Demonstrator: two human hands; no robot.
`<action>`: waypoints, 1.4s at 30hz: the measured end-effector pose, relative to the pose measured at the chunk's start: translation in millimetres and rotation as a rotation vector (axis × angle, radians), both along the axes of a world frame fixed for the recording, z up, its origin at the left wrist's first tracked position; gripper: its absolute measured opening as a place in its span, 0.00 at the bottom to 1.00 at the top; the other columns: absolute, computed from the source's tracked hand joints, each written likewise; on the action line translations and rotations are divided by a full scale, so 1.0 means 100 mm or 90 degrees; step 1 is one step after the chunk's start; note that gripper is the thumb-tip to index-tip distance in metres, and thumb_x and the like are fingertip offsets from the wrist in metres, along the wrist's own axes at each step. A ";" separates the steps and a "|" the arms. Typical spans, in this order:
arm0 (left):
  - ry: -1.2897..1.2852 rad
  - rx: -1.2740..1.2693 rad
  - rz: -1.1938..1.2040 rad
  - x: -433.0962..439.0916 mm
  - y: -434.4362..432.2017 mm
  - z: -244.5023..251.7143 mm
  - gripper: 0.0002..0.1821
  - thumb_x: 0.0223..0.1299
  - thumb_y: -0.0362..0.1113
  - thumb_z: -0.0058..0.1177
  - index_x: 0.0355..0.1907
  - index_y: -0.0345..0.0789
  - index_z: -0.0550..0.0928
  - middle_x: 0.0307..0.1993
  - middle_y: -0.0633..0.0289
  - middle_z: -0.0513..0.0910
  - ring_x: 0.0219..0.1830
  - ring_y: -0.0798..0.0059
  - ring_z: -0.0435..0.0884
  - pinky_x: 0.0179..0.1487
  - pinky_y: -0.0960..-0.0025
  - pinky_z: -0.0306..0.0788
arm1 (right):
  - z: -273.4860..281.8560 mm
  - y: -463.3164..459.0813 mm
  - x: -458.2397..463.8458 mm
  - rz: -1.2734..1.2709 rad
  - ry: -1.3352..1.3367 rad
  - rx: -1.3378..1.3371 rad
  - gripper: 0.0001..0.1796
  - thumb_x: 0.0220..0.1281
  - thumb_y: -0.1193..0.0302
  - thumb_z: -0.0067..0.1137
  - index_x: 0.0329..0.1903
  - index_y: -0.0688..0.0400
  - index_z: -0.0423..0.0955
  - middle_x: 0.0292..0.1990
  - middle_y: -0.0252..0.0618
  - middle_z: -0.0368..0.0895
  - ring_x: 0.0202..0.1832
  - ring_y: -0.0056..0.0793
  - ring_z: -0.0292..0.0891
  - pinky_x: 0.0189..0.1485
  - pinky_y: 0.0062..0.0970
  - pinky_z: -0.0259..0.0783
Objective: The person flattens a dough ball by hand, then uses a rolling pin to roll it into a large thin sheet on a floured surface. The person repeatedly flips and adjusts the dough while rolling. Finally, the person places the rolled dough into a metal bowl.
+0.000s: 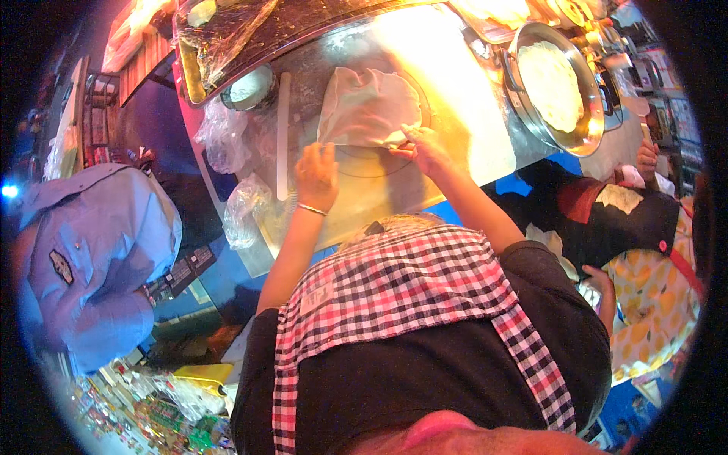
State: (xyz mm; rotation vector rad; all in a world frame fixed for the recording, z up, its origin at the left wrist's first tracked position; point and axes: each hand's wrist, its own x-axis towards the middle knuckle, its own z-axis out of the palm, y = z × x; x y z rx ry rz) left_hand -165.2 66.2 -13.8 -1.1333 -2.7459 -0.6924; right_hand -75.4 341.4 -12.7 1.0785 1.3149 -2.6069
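Observation:
A thin sheet of dough (369,105) lies over the far part of a circle marked on the pale work mat (364,199), its far edge wrinkled. My left hand (318,175) pinches the sheet's near left corner. At the near right edge my right hand (421,147) grips the dough between thumb and fingers, where the edge is bunched. A white rolling pin (283,136) lies left of the dough, pointing away from me. Beyond its far end stands a round container (250,88) with pale contents.
A metal pan (591,136) holding a pale flatbread stands at the right. Across the back runs a large tray (196,68) partly covered in plastic film. Crumpled clear plastic bags (224,139) lie at the left. A person in blue (102,239) is at left, another in an apron (648,307) at right.

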 end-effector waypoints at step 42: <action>-0.032 -0.089 0.103 -0.85 0.71 -0.37 0.17 0.69 0.43 0.50 0.55 0.40 0.79 0.48 0.50 0.80 0.52 0.47 0.78 0.52 0.47 0.74 | -0.07 0.65 -1.51 0.378 0.039 1.142 0.10 0.57 0.65 0.62 0.38 0.56 0.77 0.41 0.43 0.77 0.46 0.46 0.78 0.46 0.42 0.76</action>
